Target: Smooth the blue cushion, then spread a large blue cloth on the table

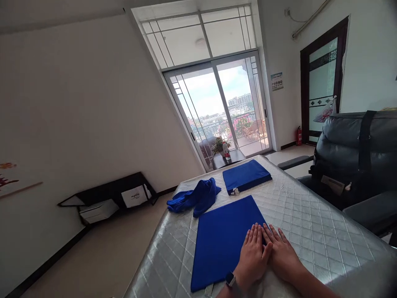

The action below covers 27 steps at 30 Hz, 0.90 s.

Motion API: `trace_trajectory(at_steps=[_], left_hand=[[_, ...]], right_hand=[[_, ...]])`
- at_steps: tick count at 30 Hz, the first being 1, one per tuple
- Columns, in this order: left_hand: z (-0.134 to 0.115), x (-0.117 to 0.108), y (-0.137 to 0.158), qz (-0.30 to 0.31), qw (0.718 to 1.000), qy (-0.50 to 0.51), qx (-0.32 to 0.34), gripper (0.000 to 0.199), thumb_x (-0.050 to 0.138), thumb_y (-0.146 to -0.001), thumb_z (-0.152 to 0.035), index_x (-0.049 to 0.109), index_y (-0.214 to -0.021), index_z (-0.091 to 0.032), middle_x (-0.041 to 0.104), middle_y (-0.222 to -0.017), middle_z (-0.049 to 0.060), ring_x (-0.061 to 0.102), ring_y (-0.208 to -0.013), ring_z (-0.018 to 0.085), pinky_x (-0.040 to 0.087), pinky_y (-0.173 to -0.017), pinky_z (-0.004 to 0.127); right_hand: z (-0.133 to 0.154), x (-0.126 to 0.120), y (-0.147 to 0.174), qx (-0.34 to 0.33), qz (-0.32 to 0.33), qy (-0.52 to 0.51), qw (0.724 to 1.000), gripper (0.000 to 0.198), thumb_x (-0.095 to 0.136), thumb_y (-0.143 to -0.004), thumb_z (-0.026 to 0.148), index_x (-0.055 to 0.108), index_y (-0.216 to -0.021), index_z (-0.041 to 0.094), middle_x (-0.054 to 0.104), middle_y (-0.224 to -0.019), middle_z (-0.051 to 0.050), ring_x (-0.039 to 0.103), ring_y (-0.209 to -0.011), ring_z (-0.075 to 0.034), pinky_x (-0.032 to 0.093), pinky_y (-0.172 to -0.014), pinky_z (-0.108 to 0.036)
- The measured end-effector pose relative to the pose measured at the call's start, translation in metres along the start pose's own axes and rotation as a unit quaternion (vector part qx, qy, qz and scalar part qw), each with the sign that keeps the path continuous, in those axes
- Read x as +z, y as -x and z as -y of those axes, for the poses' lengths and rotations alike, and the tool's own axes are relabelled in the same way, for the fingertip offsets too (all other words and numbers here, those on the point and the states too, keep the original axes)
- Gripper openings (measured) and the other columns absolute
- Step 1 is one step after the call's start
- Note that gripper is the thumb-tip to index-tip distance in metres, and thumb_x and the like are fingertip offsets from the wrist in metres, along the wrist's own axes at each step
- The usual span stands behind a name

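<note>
A blue cloth (221, 238), folded into a flat rectangle, lies in front of me on the silver quilted cover (310, 236). My left hand (254, 252), with a dark watch at the wrist, rests flat on the cloth's right part, fingers stretched out. Beside it, my right hand (281, 253) lies flat along the cloth's right edge, its fingers extended and its thumb side against the left hand. Neither hand grips anything. Beyond the cloth sit a neatly folded blue stack (246, 176) with a white tag and, to its left, a crumpled blue cloth (198, 196).
A black armchair (344, 145) stands along the right side. Past the far edge, a small dark table (237, 156) bears a plant and a bottle (226, 151) before the sliding glass door. A low black shelf (108, 190) with boxes stands by the left wall.
</note>
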<state>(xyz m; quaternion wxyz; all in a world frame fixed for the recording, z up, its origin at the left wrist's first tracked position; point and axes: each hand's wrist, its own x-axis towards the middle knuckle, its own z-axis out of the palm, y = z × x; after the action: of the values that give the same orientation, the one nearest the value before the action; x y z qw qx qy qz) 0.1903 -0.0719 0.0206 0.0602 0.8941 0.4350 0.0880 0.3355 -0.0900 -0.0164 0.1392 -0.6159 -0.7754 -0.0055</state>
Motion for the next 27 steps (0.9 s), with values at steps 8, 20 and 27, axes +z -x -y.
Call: trace_trajectory(at_steps=[8,20,27], left_hand=[[0.070,-0.017,0.073,0.049,0.987,-0.025,-0.148,0.073,0.012,-0.098,-0.060,0.013,-0.154,-0.013,0.009,-0.161,0.005,0.008,-0.148,0.023,0.017,-0.122,0.044],[0.105,-0.028,0.135,0.051,0.954,-0.029,-0.293,0.084,0.018,-0.095,-0.065,0.012,-0.154,-0.006,0.003,-0.161,0.008,0.002,-0.148,0.026,0.010,-0.122,0.044],[0.104,-0.034,0.136,0.050,0.956,-0.022,-0.289,0.086,0.017,-0.094,-0.066,0.012,-0.153,-0.005,0.004,-0.161,0.009,0.004,-0.148,0.025,0.011,-0.122,0.044]], right_hand=[[-0.001,0.000,-0.003,0.027,0.007,-0.028,0.999,0.060,0.023,-0.099,0.048,0.028,-0.151,0.019,0.022,-0.159,-0.005,0.017,-0.146,-0.026,0.018,-0.118,-0.051],[0.000,-0.001,-0.003,0.024,0.018,-0.003,1.000,0.060,0.023,-0.099,0.049,0.027,-0.151,0.020,0.021,-0.159,-0.004,0.016,-0.147,-0.024,0.016,-0.119,-0.049],[0.001,-0.003,-0.002,0.015,0.014,0.002,1.000,0.062,0.018,-0.099,0.053,0.024,-0.152,0.021,0.019,-0.159,-0.002,0.016,-0.147,-0.023,0.018,-0.119,-0.049]])
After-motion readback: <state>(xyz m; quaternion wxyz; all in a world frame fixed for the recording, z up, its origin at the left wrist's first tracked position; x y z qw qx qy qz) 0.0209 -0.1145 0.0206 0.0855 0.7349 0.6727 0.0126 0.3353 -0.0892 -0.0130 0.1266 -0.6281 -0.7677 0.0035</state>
